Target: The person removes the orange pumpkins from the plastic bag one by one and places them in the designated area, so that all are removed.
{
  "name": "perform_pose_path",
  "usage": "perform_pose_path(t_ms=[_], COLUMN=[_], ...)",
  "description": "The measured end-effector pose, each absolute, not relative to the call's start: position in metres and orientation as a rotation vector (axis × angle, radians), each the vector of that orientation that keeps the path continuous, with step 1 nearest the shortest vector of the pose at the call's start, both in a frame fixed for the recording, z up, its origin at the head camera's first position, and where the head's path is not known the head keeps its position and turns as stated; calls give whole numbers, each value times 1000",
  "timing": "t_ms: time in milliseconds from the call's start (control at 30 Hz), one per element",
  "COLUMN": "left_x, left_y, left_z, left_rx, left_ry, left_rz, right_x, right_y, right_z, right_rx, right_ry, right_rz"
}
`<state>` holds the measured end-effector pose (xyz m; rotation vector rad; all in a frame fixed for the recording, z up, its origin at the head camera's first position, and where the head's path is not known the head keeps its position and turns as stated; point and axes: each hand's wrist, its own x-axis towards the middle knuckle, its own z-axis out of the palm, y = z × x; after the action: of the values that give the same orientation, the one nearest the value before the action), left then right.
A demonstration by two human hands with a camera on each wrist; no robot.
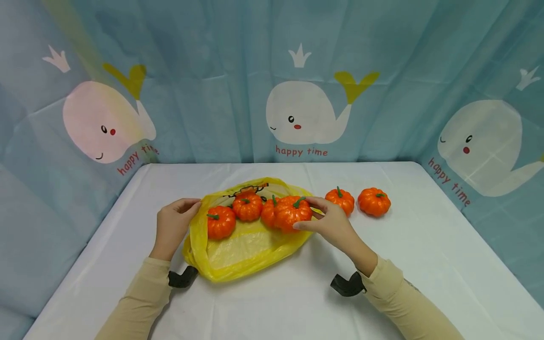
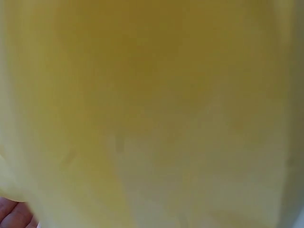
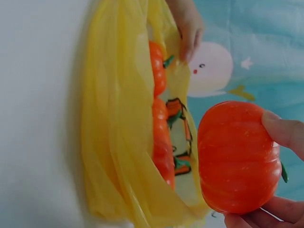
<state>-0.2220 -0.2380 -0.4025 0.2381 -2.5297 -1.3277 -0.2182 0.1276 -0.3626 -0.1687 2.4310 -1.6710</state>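
Note:
A yellow plastic bag [image 1: 238, 271] lies on the table with its mouth spread wide. My left hand [image 1: 175, 225] pinches the bag's rim at its left side; yellow plastic fills most of the left wrist view. Inside the bag sit a small orange pumpkin [image 1: 221, 223] on the left, a second pumpkin [image 1: 247, 207] behind it, and a third pumpkin [image 1: 268, 213] toward the right, partly hidden. My right hand [image 1: 333, 224] grips another pumpkin [image 3: 240, 159] between thumb and fingers, over the right part of the bag's opening. This one has a green stem, and overlaps the third pumpkin in the head view.
Two more orange pumpkins stand on the table right of the bag: a nearer pumpkin [image 1: 341, 202], partly behind my right hand, and a farther pumpkin [image 1: 374, 202]. A white cloth covers the table [image 1: 429, 264]. A blue curtain [image 1: 229, 108] with whale prints hangs behind.

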Motion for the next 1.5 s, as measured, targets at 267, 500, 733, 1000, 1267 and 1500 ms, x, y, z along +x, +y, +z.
perform_pose_path(t_ms=[267, 500, 733, 1000, 1267, 1500], left_x=[-221, -219, -221, -221, -222, -222], left_y=[-235, -235, -238, -238, -237, -237], left_z=[-406, -407, -404, -400, -400, -402], left_rx=[228, 235, 257, 242, 244, 259], left_ry=[-2530, -2534, -2540, -2543, -2539, -2551], left_rz=[-1347, -1338, -1320, -1330, -1320, -1318], right_x=[-216, -215, -218, -220, -228, -235], right_y=[157, 179, 198, 228, 262, 285], right_z=[-354, -344, -334, -331, -334, -339], right_rx=[-79, -16, 47, 168, 328, 436], right_ry=[2520, 2562, 2683, 2741, 2825, 2845], right_rz=[-1638, -1643, -1592, -1614, -1623, -1612])
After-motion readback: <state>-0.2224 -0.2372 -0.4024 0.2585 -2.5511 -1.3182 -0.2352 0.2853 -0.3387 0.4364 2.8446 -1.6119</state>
